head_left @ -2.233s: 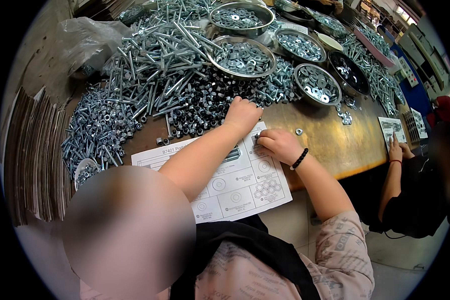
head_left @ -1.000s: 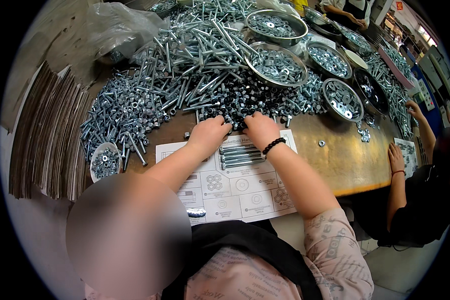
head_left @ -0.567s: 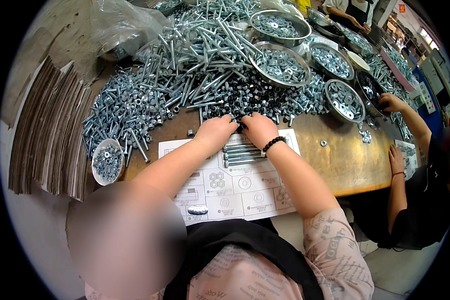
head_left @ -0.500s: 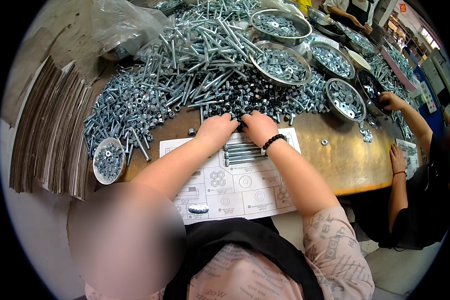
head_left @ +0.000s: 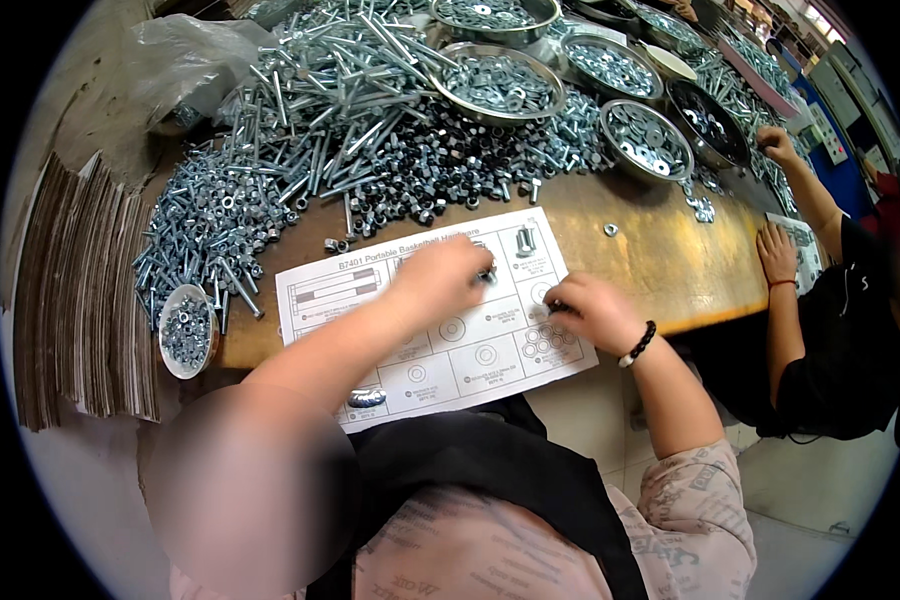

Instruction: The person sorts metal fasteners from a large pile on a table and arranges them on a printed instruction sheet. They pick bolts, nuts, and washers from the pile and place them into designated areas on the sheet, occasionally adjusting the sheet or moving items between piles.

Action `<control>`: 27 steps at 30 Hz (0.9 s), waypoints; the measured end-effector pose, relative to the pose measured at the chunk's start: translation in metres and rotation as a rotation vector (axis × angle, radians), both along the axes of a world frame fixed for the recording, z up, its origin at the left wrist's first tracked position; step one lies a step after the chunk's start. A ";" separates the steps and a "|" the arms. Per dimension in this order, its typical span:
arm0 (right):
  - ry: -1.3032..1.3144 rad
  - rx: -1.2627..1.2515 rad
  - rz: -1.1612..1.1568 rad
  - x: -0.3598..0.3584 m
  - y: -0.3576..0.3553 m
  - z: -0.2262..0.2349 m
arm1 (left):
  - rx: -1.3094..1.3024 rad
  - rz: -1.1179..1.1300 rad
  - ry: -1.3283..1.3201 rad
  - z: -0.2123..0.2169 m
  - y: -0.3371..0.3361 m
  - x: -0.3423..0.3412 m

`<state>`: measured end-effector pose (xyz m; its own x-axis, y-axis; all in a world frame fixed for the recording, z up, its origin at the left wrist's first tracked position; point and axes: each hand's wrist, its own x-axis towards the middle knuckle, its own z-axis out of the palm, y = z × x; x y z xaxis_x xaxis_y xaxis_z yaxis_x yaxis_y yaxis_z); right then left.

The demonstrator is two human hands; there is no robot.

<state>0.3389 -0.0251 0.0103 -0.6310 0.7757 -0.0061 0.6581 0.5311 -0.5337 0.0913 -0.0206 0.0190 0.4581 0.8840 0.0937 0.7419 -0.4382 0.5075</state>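
My left hand [head_left: 448,276] is closed above the printed sheet [head_left: 370,340], with small silver-and-black nuts [head_left: 486,272] showing at its fingertips. To its right, my right hand [head_left: 602,316] hangs over the sheet's right edge. Its fingers are curled round dark nuts [head_left: 560,307], partly hidden. On the sheet's upper right lies what looks like a pair of short bolts [head_left: 526,240]. A shiny silver piece [head_left: 366,398] rests at its lower left, beside my left forearm. The long bolts on the sheet are hidden by my left hand and arm.
Beyond the sheet lie heaped nuts [head_left: 440,165] and long bolts [head_left: 340,90]. Metal bowls of washers [head_left: 500,85] stand behind. A white bowl [head_left: 188,335] sits left, near stacked cardboard [head_left: 85,300]. One loose nut [head_left: 611,230] lies on the table. A co-worker's hand [head_left: 778,255] is at right.
Both hands have drawn back from the nut pile to over the sheet and moved apart, the right one rightward. The view has shifted, and the sheet appears tilted.
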 end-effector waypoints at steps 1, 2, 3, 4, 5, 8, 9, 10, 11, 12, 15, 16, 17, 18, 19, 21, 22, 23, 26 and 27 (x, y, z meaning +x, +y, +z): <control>-0.023 0.007 0.012 0.001 -0.009 -0.002 | -0.070 -0.073 0.009 0.000 -0.010 0.016; -0.030 0.029 0.038 0.002 -0.014 -0.010 | -0.144 -0.137 0.020 -0.002 -0.019 0.027; -0.034 0.051 0.041 0.001 -0.017 -0.012 | -0.175 -0.149 0.047 -0.009 -0.024 0.036; -0.040 0.071 0.045 0.001 -0.020 -0.013 | -0.206 -0.161 0.073 -0.015 -0.027 0.042; 0.010 0.065 0.016 0.002 -0.022 -0.014 | -0.224 -0.154 0.088 -0.019 -0.030 0.046; 0.151 0.058 -0.039 0.008 -0.027 -0.018 | -0.271 -0.125 0.031 -0.022 -0.030 0.048; 0.191 0.062 -0.037 0.011 -0.028 -0.021 | -0.344 -0.096 -0.005 -0.020 -0.029 0.047; 0.233 0.067 -0.030 0.014 -0.028 -0.023 | -0.312 -0.098 -0.020 -0.022 -0.029 0.044; 0.211 0.091 -0.036 0.016 -0.029 -0.025 | -0.279 -0.100 -0.035 -0.028 -0.029 0.040; 0.189 0.114 -0.042 0.018 -0.030 -0.026 | -0.247 -0.102 -0.051 -0.032 -0.029 0.036; 0.123 0.157 -0.078 0.020 -0.030 -0.029 | -0.218 -0.034 -0.112 -0.038 -0.032 0.030; 0.101 0.169 -0.093 0.020 -0.029 -0.029 | -0.220 -0.018 -0.132 -0.039 -0.032 0.029; 0.100 0.153 -0.108 0.018 -0.030 -0.027 | -0.206 -0.036 -0.147 -0.041 -0.033 0.028; 0.099 0.136 -0.124 0.014 -0.031 -0.023 | -0.213 -0.037 -0.149 -0.040 -0.036 0.029; 0.099 0.120 -0.139 0.009 -0.032 -0.020 | -0.219 -0.039 -0.152 -0.033 -0.041 0.032; 0.056 0.088 -0.139 0.001 -0.032 -0.015 | -0.168 -0.080 -0.118 -0.028 -0.046 0.037; 0.033 0.074 -0.142 -0.001 -0.033 -0.013 | -0.152 -0.089 -0.102 -0.030 -0.047 0.040; 0.083 0.129 -0.122 0.000 -0.032 -0.019 | -0.136 -0.098 -0.086 -0.034 -0.048 0.044; 0.063 0.139 0.006 0.002 -0.028 -0.026 | -0.118 -0.093 -0.084 -0.042 -0.051 0.054; 0.074 0.104 0.006 0.005 -0.027 -0.025 | -0.135 -0.085 -0.092 -0.042 -0.052 0.056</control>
